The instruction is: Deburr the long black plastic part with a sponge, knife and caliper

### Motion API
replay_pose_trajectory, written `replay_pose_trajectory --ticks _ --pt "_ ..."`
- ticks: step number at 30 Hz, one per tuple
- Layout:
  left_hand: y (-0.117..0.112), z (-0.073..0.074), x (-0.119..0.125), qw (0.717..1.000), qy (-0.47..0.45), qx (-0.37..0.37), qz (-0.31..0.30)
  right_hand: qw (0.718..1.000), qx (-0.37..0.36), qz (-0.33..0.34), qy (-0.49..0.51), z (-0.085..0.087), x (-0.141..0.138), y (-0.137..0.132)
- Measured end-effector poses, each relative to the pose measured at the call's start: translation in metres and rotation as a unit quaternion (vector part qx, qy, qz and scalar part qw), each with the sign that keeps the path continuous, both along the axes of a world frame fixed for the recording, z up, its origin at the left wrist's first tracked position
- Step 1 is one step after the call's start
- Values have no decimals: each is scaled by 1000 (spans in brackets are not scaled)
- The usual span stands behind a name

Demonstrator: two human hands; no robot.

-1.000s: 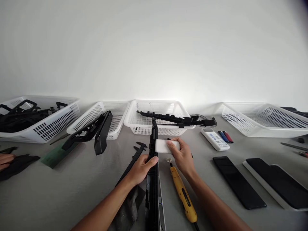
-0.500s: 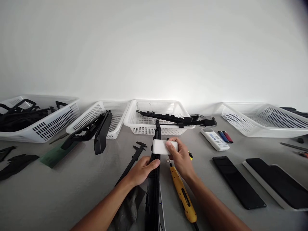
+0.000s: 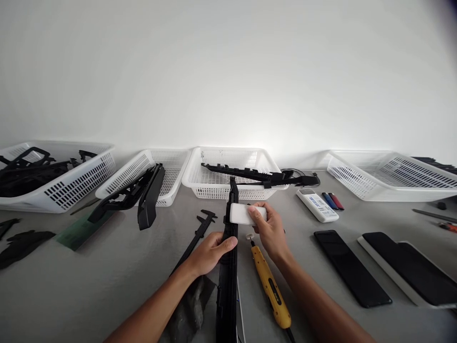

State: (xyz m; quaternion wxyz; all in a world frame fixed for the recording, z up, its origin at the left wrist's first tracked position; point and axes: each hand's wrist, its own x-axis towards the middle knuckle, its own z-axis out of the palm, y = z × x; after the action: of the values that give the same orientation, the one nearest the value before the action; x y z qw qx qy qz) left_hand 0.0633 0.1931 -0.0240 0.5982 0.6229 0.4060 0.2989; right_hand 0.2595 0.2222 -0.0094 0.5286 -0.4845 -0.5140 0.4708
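At centre, toward six o'clock: black plastic strip (image 3: 226, 290) in the left hand (image 3: 210, 251)

The left hand grips the strip, thumb on top. From this hand, at two o'clock, the right hand (image 3: 270, 229) is closed on a white block (image 3: 240, 214); its end overlaps the strip, but whether they touch, I cannot tell. At four o'clock lies a yellow rotary tool (image 3: 267, 281); toward eleven, a black caliper (image 3: 197, 234); toward twelve, a white basket (image 3: 214, 192).
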Motion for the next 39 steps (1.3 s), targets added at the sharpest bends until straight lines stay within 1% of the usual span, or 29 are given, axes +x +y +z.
replay_pose_trajectory --ticks 3,4,6,8,9,10,11,12,13,15,17,18,22,25,28,31,33,34,36,39 --pt "1 -1 0 1000 -6 -9 6 998 -25 49 4 -2 3 3" --pt "1 -1 0 1000 -13 -11 11 998 -27 52 -5 -3 5 5" --pt "1 0 0 999 -33 -14 15 1000 -14 6 -6 -4 8 7" --pt "1 1 0 998 -49 -22 9 998 16 -49 25 -3 9 8" --pt "0 2 0 998 -50 -28 7 997 36 -56 41 -2 9 7" --pt "0 2 0 998 -45 -36 7 996 62 -47 46 -1 7 6" --pt "0 1 -1 998 -39 -39 15 995 94 -25 31 0 5 4" --pt "-1 0 -1 998 -37 -38 28 991 134 2 -5 1 2 1" --pt "-1 -1 -1 998 -40 -32 43 982 176 26 -54 0 0 -1" --pt "-1 -5 -1 996 -57 -12 67 955 249 58 -150 -1 -5 -4" --pt "-1 -6 -1 995 -67 -1 73 932 286 74 -212 -5 -5 -3" --pt "-1 -5 -1 996 -64 -2 69 925 293 75 -231 -6 -3 -1" --pt "-1 2 -1 998 -45 -6 52 912 297 67 -276 -8 5 7" --pt "-1 5 -2 997 -48 -16 61 915 293 82 -266 -6 8 8" --pt "-1 6 -2 996 -53 -34 69 914 287 99 -270 -6 10 10" --pt "-1 5 -3 994 -73 -49 66 920 275 49 -276 -7 15 14" --pt "-2 4 -4 992 -87 -60 61 927 275 10 -256 -8 16 15" --pt "-2 4 -3 992 -94 -67 58 929 277 5 -246 -8 16 14" --pt "-1 2 -3 988 -120 -76 56 930 276 29 -243 -10 13 12" --pt "0 -3 0 977 -185 -77 76 924 256 96 -267 -12 10 10"
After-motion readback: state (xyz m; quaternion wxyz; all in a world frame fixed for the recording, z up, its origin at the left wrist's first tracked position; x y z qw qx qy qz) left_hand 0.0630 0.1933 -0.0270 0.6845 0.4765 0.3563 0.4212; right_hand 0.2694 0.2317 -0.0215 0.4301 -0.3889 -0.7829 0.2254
